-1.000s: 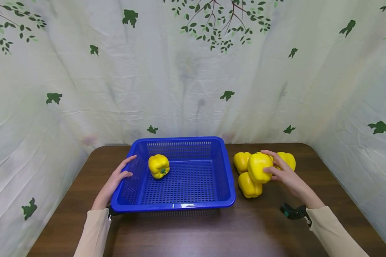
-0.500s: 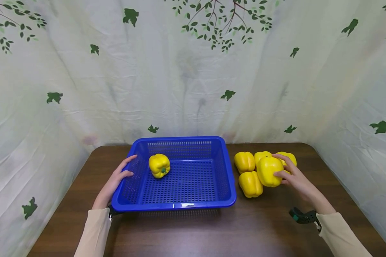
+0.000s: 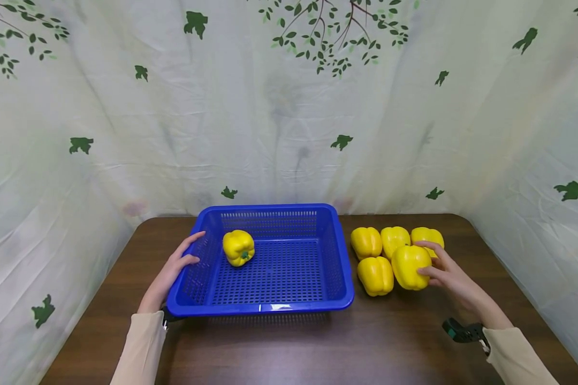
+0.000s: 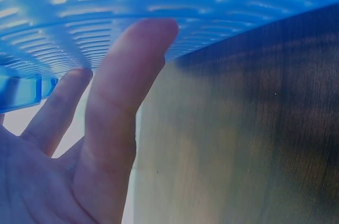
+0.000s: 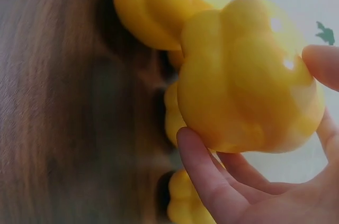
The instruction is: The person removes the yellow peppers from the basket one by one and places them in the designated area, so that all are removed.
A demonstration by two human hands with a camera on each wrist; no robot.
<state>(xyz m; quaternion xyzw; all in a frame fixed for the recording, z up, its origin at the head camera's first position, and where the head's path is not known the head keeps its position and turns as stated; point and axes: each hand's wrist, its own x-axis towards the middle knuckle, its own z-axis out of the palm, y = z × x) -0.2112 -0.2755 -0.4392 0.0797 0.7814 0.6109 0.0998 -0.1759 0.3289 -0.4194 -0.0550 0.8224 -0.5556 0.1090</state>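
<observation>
At the left end of the blue basket (image 3: 337, 256), my left hand (image 3: 173, 267) holds the side, with two fingertips over the rim in the head view. From the left wrist view, fingers (image 4: 114, 113) of that hand touch the slotted outer wall. One yellow bell pepper (image 3: 238, 248) lies inside the basket, stem towards me. My right hand (image 3: 450, 275) grips another yellow bell pepper (image 3: 411, 268) from its right side, thumb and fingers spread around it. That pepper is at the front right of the group; whether it touches the table is unclear.
Several other yellow bell peppers stand right of the basket: one front left (image 3: 375, 276), with a back row of one at left (image 3: 366, 243), one in the middle (image 3: 394, 240) and one at right (image 3: 427, 240). A leaf-patterned curtain (image 3: 289, 133) hangs behind the brown table (image 3: 289, 353).
My right hand has moved right and towards me with its pepper, from above the group to the front right. The left hand and basket have stayed put.
</observation>
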